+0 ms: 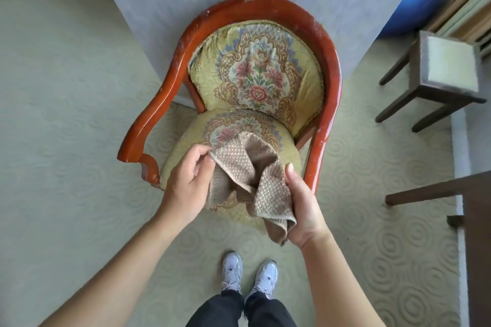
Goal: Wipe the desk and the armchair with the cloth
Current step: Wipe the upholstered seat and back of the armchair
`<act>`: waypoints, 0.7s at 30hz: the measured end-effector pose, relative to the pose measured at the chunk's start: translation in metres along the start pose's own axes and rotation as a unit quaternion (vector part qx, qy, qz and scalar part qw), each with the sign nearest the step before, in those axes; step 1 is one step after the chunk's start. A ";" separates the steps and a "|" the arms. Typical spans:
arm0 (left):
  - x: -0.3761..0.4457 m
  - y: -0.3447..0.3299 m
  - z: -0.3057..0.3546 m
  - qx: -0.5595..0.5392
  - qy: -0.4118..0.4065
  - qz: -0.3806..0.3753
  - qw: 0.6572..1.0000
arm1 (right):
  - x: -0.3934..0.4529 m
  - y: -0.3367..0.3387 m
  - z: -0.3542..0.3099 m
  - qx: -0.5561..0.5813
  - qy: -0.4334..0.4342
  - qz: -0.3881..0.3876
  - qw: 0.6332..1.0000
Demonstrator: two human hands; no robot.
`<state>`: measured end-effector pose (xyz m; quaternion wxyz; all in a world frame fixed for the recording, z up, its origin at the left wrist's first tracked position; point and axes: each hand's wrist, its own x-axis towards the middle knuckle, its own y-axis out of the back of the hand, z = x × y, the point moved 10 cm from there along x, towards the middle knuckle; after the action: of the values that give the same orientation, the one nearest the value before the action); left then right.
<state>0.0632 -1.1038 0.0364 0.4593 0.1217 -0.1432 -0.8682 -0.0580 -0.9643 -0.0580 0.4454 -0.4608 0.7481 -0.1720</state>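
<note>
Head view, 1 wide-angle camera, looking steeply down, close above the armchair (255, 82), floor beneath

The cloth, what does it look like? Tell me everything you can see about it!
The cloth is a tan-brown towel with a bumpy, waffle-like weave. It is crumpled and partly folded, not spread flat. The left hand pinches its upper edge, and the right hand grips its lower right side, where a folded end hangs below the palm. It is held over the front of the armchair seat; whether it touches the seat cannot be told.
</note>
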 end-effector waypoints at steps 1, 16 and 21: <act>-0.002 -0.006 0.002 -0.032 0.023 -0.016 0.999 | -0.001 -0.004 -0.001 -0.004 -0.001 -0.012 1.000; -0.032 -0.022 0.034 0.028 -0.116 -0.149 0.982 | 0.005 -0.067 0.018 0.105 0.023 -0.010 0.994; -0.029 -0.021 -0.018 0.015 -0.085 -0.284 0.955 | 0.030 -0.064 0.055 0.097 0.040 0.067 0.992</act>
<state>0.0697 -1.0712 0.0143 0.1777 0.0902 -0.1546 -0.9677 0.0163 -1.0143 -0.0598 0.4679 -0.3575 0.7743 -0.2317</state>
